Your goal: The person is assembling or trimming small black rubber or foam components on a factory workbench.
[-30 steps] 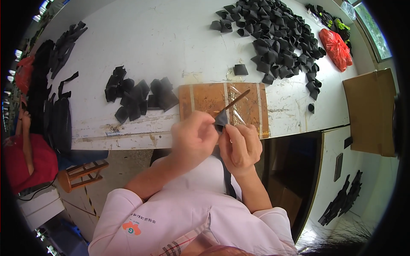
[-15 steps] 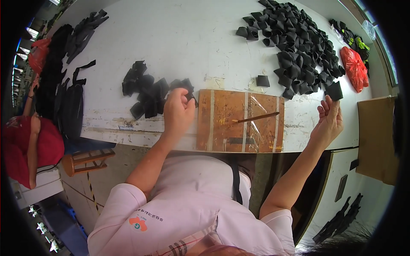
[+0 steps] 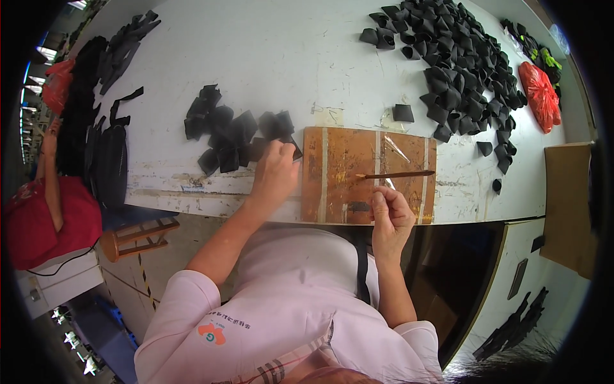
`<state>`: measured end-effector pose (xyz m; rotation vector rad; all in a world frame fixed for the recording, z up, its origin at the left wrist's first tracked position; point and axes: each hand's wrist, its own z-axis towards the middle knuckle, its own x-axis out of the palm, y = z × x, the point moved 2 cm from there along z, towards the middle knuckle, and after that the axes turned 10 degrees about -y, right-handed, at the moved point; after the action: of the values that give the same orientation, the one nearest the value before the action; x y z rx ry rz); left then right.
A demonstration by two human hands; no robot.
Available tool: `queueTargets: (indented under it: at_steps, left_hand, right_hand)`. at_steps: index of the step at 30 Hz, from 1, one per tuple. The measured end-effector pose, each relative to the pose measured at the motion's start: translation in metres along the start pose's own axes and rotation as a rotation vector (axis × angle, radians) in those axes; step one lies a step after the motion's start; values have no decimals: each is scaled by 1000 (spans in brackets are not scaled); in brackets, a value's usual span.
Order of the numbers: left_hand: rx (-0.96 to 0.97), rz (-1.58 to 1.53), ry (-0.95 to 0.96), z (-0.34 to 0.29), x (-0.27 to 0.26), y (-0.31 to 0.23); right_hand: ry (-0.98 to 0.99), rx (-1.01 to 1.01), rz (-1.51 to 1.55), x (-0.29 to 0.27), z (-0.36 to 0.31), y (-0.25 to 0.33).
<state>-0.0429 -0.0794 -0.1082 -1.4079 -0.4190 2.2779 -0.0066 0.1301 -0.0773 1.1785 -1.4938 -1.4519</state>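
From the head camera, the left hand (image 3: 275, 173) pinches a small black folded fabric piece (image 3: 295, 151) at the left edge of a worn brown wooden board (image 3: 339, 173). The right hand (image 3: 391, 214), loosely curled and holding nothing, rests at the board's near edge below a thin wooden-handled brush (image 3: 396, 174). A red plastic bag (image 3: 540, 96) lies far right.

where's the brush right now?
Head view: the thin brush lies crosswise on the right part of the wooden board at the table's near edge, just above the right hand; no hand holds it.

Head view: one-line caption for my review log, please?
Left hand on small pile of black pieces; right hand below brush on wooden board.
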Motion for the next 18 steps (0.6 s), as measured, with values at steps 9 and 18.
queueTargets:
  at_steps: [9,18]
  left_hand:
    - [-61,0,6,10,-7,9]
    - [-874,-1143,249,8,-46,-52]
  right_hand:
    - [79,73,19,13,-18,3]
    - [128,-498,-92,36,-13,56]
